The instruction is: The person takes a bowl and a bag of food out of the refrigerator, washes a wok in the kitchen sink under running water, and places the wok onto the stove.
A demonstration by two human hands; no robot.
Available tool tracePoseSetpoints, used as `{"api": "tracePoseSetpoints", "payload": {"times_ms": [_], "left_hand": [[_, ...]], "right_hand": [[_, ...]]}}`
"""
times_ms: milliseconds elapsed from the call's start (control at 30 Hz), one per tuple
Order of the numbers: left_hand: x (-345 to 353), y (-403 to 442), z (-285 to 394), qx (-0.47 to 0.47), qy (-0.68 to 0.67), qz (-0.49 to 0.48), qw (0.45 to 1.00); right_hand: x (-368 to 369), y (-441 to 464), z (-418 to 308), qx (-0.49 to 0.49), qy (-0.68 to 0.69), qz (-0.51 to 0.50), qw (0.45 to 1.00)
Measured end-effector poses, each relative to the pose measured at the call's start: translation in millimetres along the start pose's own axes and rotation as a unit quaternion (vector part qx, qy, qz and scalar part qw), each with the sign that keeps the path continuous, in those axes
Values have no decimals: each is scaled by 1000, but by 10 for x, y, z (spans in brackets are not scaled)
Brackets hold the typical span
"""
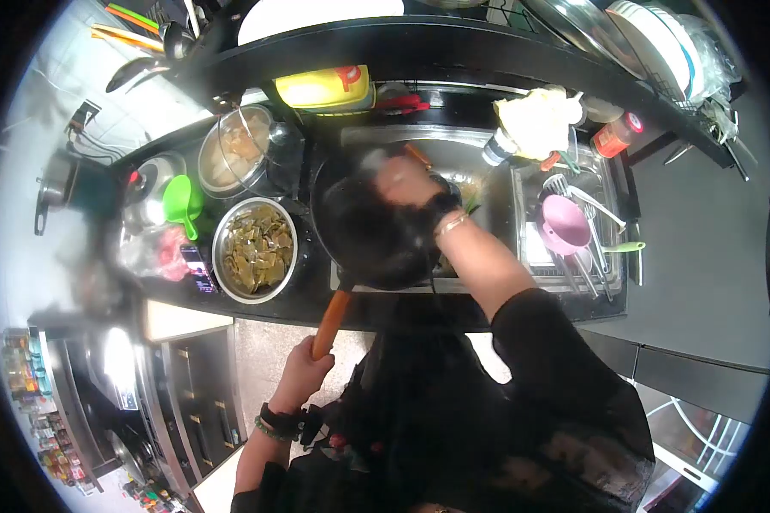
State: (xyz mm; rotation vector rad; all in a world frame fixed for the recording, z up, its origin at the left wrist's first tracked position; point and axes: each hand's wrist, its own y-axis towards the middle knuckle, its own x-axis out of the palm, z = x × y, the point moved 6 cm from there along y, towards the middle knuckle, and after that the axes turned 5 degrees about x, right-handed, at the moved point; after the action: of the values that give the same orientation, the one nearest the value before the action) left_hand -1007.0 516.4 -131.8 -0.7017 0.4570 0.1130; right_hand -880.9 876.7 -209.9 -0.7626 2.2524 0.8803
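Observation:
A black wok (359,231) rests over the left part of the sink (496,192), tilted so that its inside faces me. My left hand (304,368) is wrapped round its orange-brown handle (331,323), close to my body. Inside the upper part of the wok is my right hand (405,181), blurred by motion. Its fingers look curled at a greyish smear whose kind I cannot make out. To the left of the wok stands a steel bowl (218,256) with olive-brown cut pieces (258,248) in it.
Behind that bowl is a pot of pale food (235,154). A green scoop (180,203) and a phone (198,269) lie farther left. On the right, a drainer holds a pink ladle-like cup (565,224) and utensils. A black shelf (453,47) overhangs the counter.

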Motion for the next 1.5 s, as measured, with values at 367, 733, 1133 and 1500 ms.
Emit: {"api": "tracePoseSetpoints", "payload": {"times_ms": [367,733,1133,1500], "left_hand": [[-1,17,-22,-8,15,-4,1000],[33,-71,103,-37,-55,-4,998],[134,-83,53,-55,-117,-7,992],[361,89,-185,-67,-246,-95,962]], "right_hand": [[241,-741,-1072,230,310,-199,901],[-393,-847,462,48,-352,-257,899],[7,-1878,-298,218,-118,-357,901],[-203,-2007,-263,347,5,-357,867]]}}
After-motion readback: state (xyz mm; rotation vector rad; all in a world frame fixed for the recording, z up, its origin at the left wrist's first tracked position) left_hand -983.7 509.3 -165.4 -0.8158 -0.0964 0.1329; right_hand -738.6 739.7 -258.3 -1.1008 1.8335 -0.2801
